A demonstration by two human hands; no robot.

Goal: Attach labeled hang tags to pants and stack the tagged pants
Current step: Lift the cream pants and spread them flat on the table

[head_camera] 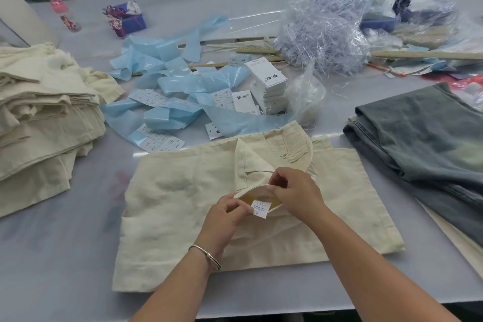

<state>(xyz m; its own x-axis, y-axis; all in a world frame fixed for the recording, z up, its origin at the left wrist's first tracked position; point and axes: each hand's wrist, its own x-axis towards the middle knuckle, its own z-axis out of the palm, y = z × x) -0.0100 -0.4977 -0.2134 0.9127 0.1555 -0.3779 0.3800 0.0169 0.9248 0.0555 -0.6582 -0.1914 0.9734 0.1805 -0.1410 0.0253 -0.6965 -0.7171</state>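
Checking the sewn-in label [259, 208] of cream pants [183, 191]: left hand [224, 213] pinching it, right hand [295, 192] gripping the waistband (no hang tag attached, apparently). Next: fetching one from the tag stack [266, 78].

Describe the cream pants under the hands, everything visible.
The cream pants lie folded flat on the grey table, the waistband end away from the person. The cloth looks like a creased linen or cotton weave. Part of the waistband is turned open, showing a yellowish lining and a small white sewn-in label. The left hand pinches that label; the right hand pinches the waistband edge. No hang tag shows on them. They lie apart from the cream stack at left and the grey-green pants at right.
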